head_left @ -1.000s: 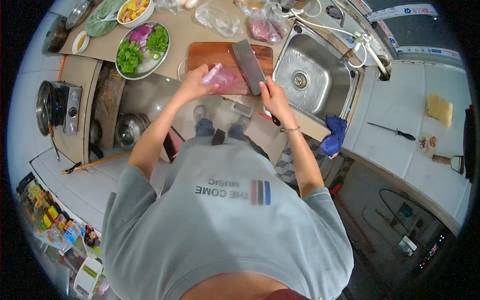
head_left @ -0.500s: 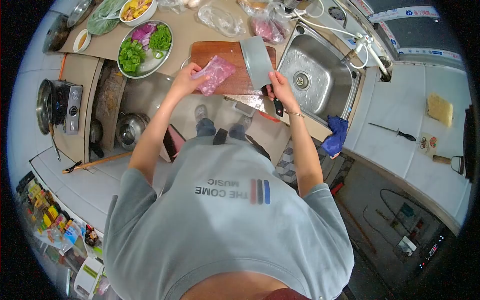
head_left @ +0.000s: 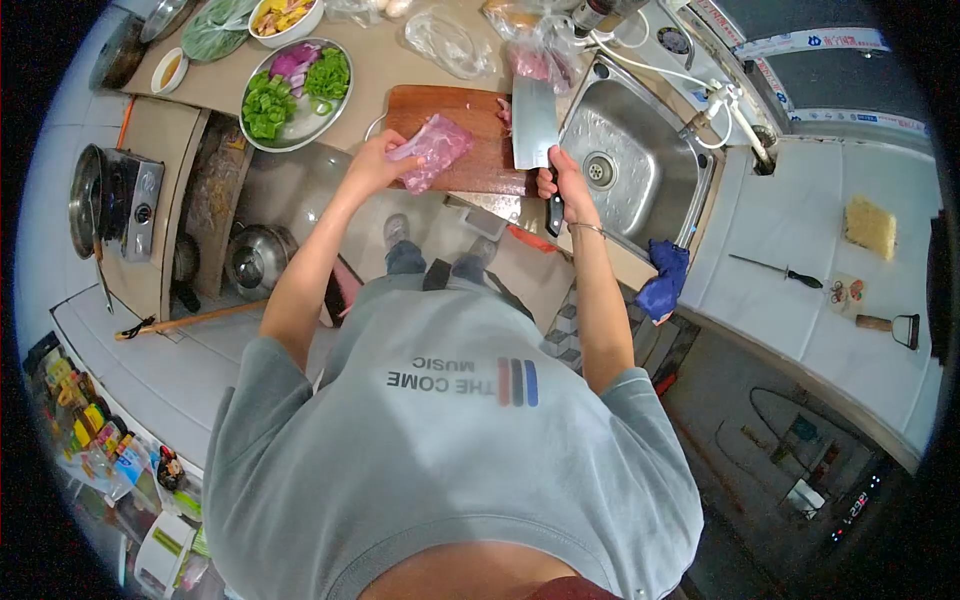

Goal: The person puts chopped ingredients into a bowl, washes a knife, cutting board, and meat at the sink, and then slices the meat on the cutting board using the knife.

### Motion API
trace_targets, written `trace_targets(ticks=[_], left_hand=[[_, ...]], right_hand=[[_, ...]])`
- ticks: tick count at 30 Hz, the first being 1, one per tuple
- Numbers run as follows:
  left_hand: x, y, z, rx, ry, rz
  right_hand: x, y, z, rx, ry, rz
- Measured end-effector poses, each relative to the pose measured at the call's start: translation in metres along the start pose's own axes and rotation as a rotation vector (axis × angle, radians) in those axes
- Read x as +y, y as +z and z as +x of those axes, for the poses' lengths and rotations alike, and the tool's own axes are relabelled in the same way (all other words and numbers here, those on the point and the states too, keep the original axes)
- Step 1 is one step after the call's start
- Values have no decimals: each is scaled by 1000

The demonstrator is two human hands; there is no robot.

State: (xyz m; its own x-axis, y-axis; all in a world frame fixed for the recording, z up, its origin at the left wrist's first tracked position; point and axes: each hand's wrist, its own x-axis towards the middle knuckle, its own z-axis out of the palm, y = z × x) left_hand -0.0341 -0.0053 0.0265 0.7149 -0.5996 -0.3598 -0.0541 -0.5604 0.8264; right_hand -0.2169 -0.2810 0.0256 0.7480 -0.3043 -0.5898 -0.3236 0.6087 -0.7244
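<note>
My left hand (head_left: 374, 172) is closed on a slab of raw pink meat (head_left: 437, 152), at the near left part of a wooden cutting board (head_left: 432, 103). My right hand (head_left: 570, 188) grips the black handle of a cleaver (head_left: 534, 122). The broad blade points away from me along the right end of the board. A small bit of meat (head_left: 505, 113) shows beside the blade's left edge. Whether the blade touches the board, I cannot tell.
A metal sink (head_left: 640, 160) lies right of the board. To the left stands a plate (head_left: 300, 130) of cut green peppers and purple onion. Beyond are a bowl (head_left: 286, 40) of yellow pieces and plastic bags (head_left: 450, 45). A blue cloth (head_left: 663, 282) hangs at the counter edge.
The cleaver has shifted right and turned straighter, with my right hand on it. A small meat bit now shows left of its blade. My left hand still holds the meat.
</note>
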Motion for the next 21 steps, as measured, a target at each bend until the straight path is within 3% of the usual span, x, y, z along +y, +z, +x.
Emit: trace_targets(ticks=[2, 4, 6, 8, 11, 12, 14, 16, 17, 19, 20, 21], left_hand=[[-5, 1, 1, -6, -22, -20], [-19, 4, 7, -22, -17, -155], [-14, 2, 4, -26, -27, -180], [-7, 1, 0, -28, -38, -206], [1, 2, -4, -54, -58, -254], [6, 1, -6, -5, -39, -105], [15, 8, -10, 43, -19, 43], [26, 24, -14, 487, 412, 591], [32, 32, -6, 492, 413, 588], [42, 51, 11, 175, 318, -191], [49, 61, 17, 180, 315, -195], [59, 71, 23, -20, 36, -721]], right_hand=[[0, -8, 1, 0, 56, 83], [9, -29, 8, -363, 279, 580], [12, -31, 6, -362, 333, 632], [11, -22, -3, -163, 228, 429], [-1, 9, -19, -42, 116, 156], [2, 14, -17, -43, 117, 154], [7, 18, -10, 97, -69, -262], [3, 16, -11, 49, -56, -212], [-1, 16, -14, -16, -25, -112], [-9, 20, -22, -76, 71, 60], [-8, 20, -22, -78, 74, 54], [-8, 19, -21, -123, 66, 66]])
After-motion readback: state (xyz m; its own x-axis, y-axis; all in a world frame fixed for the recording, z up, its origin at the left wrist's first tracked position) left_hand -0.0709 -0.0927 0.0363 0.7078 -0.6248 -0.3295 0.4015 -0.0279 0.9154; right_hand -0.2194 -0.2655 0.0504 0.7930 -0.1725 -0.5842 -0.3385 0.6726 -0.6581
